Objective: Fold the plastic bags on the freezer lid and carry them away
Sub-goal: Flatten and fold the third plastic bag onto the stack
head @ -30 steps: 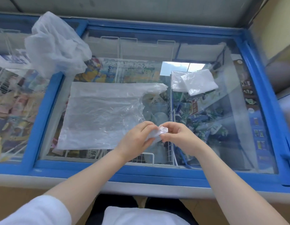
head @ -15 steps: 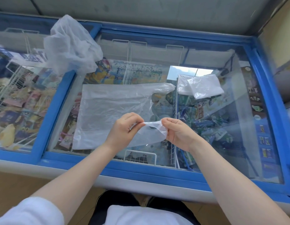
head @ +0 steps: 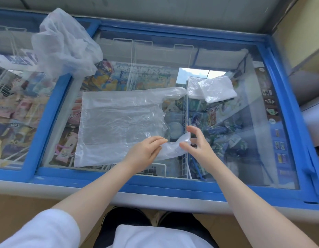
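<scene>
Hands: left hand (head: pixel 146 151) pinches the near handle of the flat bag (head: pixel 119 126); right hand (head: pixel 196 144), fingers spread, thumb and fingertips on the handle tip, apparently to straighten it for folding. Bag lies spread on freezer lid (head: pixel 173 183). Folded bag (head: pixel 215 88) far right; crumpled bag (head: pixel 64 43) far left.

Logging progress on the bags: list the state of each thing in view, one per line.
Flat bag: spread on the lid, unfolded, near handle held.
Crumpled bag: bunched up, far left, unfolded.
Folded bag: folded, lying far right.
Freezer lid: closed.
Left hand: pinches the handle.
Right hand: pinches the handle's end, other fingers spread.
</scene>
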### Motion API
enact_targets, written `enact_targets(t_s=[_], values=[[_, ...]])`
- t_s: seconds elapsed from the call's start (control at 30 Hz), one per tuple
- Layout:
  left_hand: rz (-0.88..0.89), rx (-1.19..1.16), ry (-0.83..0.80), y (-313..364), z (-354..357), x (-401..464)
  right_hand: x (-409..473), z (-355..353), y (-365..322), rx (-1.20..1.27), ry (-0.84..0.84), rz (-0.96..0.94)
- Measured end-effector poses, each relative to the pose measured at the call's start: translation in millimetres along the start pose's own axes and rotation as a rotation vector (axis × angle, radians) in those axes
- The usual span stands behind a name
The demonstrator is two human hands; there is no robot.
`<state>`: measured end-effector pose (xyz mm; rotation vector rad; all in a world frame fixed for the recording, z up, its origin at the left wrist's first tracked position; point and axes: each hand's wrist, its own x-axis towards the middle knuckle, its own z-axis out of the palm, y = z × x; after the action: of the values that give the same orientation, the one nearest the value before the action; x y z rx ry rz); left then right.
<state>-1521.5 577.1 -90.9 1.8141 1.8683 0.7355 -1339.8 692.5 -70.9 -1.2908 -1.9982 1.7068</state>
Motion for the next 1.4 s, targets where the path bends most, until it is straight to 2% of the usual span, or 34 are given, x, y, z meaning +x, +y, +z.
enact_targets(t_s=[0.1,0.17,0.23,0.3,0.4,0.5,0.67,0.83,0.97,1.13,1.23,1.33,1.4], values=[[-0.055,0.113,-0.021,-16.7,9.7,-5.9,-10.8,5.0,24.3,-0.227,-0.105,-0.120],[-0.120,0.217,-0.051,-25.6,11.3,-7.2,-11.2,11.5,31.5,-0.289,0.005,-0.168],[-0.241,0.273,-0.117,-35.6,12.0,-8.7,-9.7,15.5,32.3,-0.327,0.221,-0.177],[-0.304,0.350,-0.144,-43.3,12.8,-10.0,-8.5,17.3,31.9,-0.411,0.369,-0.159],[-0.303,0.435,-0.145,-47.4,17.9,-11.0,-8.5,15.8,34.8,-0.475,0.439,-0.120],[-0.284,0.464,-0.118,-47.8,18.9,-11.0,-13.6,10.6,39.4,-0.403,0.514,-0.059],[-0.229,0.448,-0.123,-42.2,12.5,-8.0,-17.0,6.2,41.5,-0.269,0.378,-0.025],[-0.215,0.446,-0.086,-38.4,13.0,10.5,-0.1,4.2,31.7,-0.288,0.460,0.023],[-0.222,0.545,-0.140,-47.8,17.8,15.6,2.3,-3.7,24.2,-0.213,0.452,0.034],[-0.214,0.504,-0.143,-49.9,19.0,15.9,-8.7,-11.5,6.2,0.131,0.209,-0.006],[-0.272,0.303,-0.066,-39.0,15.1,21.0,-13.8,-13.7,-2.1,0.269,0.084,-0.018],[-0.136,-0.018,0.115,-7.9,0.3,44.7,-13.8,-16.3,-8.3,0.298,-0.012,-0.023],[-0.114,-0.175,-0.042,17.3,-11.4,66.4,-11.9,-16.1,-12.5,0.245,-0.017,-0.035]])
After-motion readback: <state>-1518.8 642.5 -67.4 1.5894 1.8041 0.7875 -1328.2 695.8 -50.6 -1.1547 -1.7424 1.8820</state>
